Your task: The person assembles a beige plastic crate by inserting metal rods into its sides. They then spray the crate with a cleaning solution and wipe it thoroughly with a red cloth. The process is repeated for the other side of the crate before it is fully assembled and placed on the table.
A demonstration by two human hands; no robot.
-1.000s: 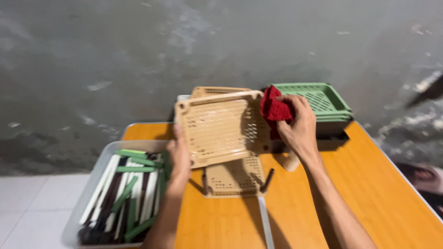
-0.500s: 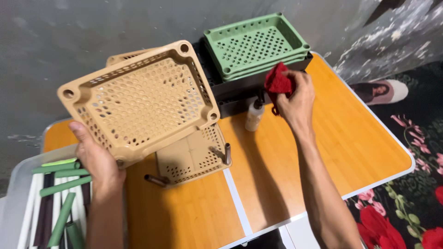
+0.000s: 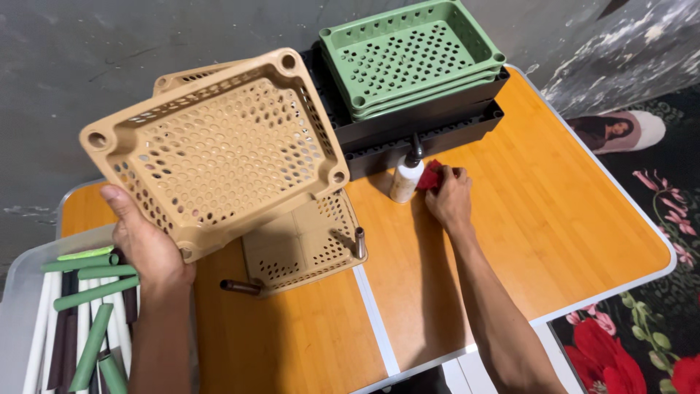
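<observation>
Two hands, a beige tray and a red cloth

The left hand (image 3: 149, 248) fingers grasp the beige perforated tray (image 3: 219, 149) by its corner, tilted above the counter (image 3: 554, 219). The right hand (image 3: 448, 198) fingers are clenched on a red cloth (image 3: 430, 175), pressed down beside a white bottle (image 3: 405, 179), arm stretched forward, near stacked green trays (image 3: 412, 55).

The surface (image 3: 583, 219) is a folding table with an orange wood-grain top, a pale metal edge band and a pale seam across its middle. Behind it stands a rough grey concrete wall (image 3: 109, 44) with lighter patches. At right, the floor carries a dark covering (image 3: 642, 335) printed with red flowers. Lighting is even and diffuse.
</observation>
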